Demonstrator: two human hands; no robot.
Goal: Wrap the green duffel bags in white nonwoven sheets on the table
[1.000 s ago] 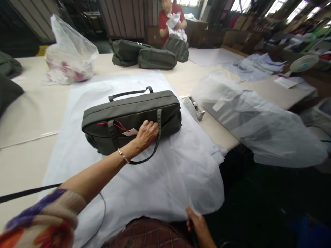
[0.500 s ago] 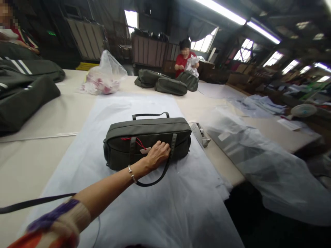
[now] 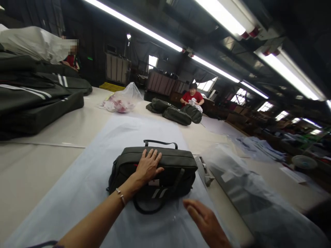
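Note:
A dark green duffel bag (image 3: 178, 172) lies on a sheet of thin white plastic (image 3: 85, 193) in front of me. My left hand (image 3: 150, 167) rests on the bag's upper front edge, its fingers stretched over the top. Beside the palm shows a white tag (image 3: 154, 182), and one carry handle (image 3: 150, 210) loops down onto the plastic. The other handle stands up behind the bag. My right hand (image 3: 203, 217), slightly blurred, is held off the bag's lower right, with fingers extended and nothing visible in it.
Dark green bags (image 3: 43, 103) are piled at the left. A clear plastic bag with reddish contents (image 3: 122, 103) sits behind. A tape dispenser-like grey object (image 3: 204, 170) stands right of the duffel, near more clear plastic (image 3: 248, 186). Across the table, a person in red (image 3: 192, 98) handles white material.
My left hand has gone from a closed grip on the bag's front to lying flat along its upper edge. My right hand has come into view. White stripes now show on the bag's front.

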